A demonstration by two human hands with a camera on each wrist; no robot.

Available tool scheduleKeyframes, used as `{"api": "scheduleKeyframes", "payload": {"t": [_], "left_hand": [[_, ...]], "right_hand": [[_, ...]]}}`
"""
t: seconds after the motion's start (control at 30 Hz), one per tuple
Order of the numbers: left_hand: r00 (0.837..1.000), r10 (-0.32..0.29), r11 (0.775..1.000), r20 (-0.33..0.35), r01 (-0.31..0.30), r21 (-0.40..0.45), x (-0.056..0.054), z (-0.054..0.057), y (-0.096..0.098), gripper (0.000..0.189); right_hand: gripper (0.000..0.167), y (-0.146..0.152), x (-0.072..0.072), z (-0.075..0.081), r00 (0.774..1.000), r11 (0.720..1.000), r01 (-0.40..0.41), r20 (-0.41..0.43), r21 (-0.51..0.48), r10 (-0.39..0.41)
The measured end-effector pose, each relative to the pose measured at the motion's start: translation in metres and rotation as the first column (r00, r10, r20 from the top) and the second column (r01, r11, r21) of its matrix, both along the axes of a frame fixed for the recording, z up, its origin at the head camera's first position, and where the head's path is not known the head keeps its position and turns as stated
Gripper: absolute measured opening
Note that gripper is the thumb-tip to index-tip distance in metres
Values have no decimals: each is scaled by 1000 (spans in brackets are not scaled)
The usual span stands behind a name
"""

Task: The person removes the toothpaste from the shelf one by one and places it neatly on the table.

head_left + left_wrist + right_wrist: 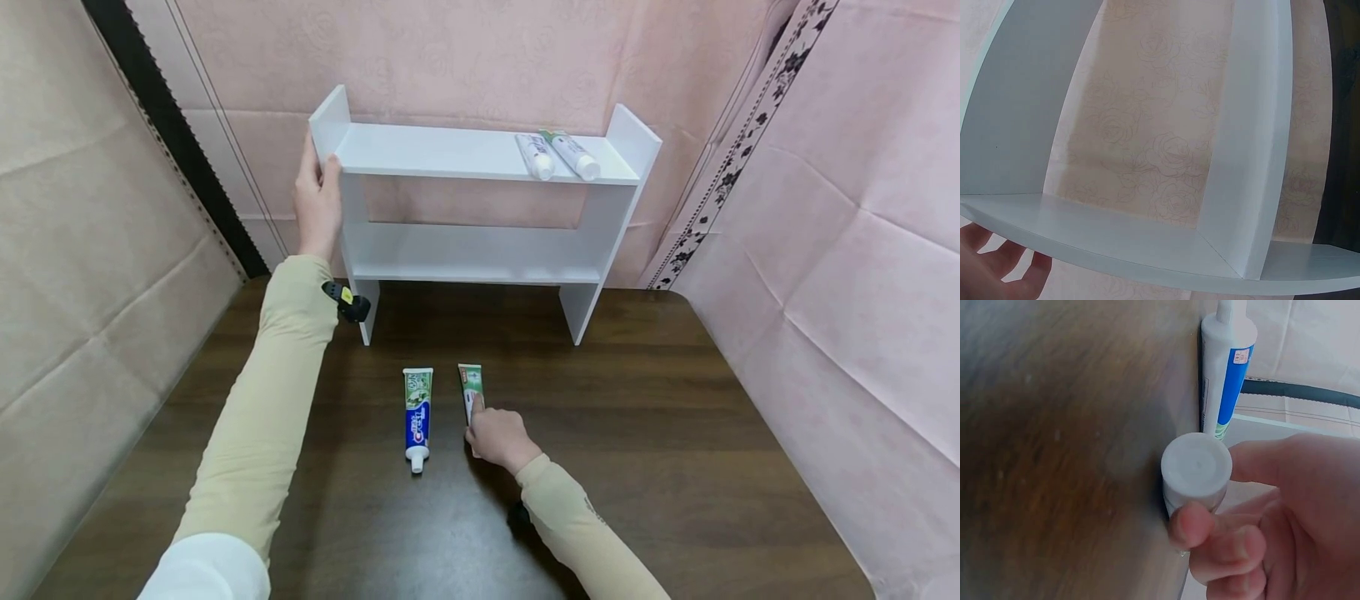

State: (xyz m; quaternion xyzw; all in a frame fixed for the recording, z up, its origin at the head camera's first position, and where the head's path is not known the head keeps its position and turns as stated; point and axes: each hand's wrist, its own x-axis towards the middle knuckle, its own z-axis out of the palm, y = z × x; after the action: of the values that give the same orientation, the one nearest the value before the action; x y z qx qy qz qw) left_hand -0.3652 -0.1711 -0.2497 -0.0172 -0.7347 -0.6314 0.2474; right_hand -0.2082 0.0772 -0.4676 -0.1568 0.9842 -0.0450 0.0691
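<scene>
Head view: our right grip is pinching the right-hand tube, left grip clasping the shelf; we're judging this pickup, a lift likely being needed next.

Bright light leaves glare on the table in front of the white shelf, which bows in my left-wrist view.

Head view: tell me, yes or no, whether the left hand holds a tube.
No, the left hand holds the side panel of the white shelf unit.
</scene>
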Motion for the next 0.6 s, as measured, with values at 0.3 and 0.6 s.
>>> {"api": "scheduleKeyframes", "payload": {"t": [0.3, 0.6], "left_hand": [[1000, -1, 1000, -1, 1, 0, 1, 1, 2, 55], [1000, -14, 1000, -7, 15, 12, 9, 4, 3, 56]], "right_hand": [[53, 9, -6, 11, 988, 990, 57, 150, -131, -37], [45, 23, -16, 20, 992, 979, 60, 121, -194, -37]]}}
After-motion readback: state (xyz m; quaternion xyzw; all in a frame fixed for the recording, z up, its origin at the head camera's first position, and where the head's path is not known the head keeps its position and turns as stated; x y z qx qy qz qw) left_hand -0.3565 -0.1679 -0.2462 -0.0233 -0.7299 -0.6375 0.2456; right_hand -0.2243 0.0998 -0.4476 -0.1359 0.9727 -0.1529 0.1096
